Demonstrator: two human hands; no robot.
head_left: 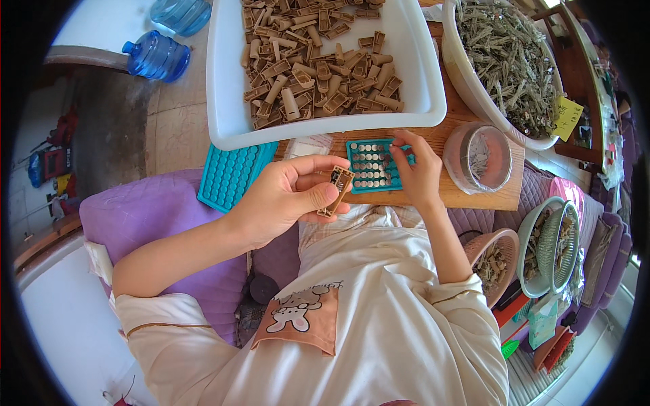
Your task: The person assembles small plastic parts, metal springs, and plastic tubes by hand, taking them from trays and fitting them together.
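My left hand (pixel 291 193) is closed around a small brown plastic casing (pixel 335 191), its open, hollow side facing up with dark parts and a small coil showing inside. To the right, my right hand (pixel 420 166) is over the right edge of a teal tray (pixel 356 189) that holds rows of round silver discs (pixel 369 166). The thumb and forefinger of that hand come together in a pinch; what lies between them is too small to make out. A second teal tray (pixel 233 172) with rows of round pockets lies partly behind my left forearm.
A large white bin (pixel 325 127) of brown casings (pixel 318 74) stands ahead on the wooden table (pixel 467 196). Right of the trays are a clear round tub (pixel 479 159) and a wide basin (pixel 467 81) of metallic strips. Baskets (pixel 552 250) stand at right, water jugs (pixel 159 57) far left.
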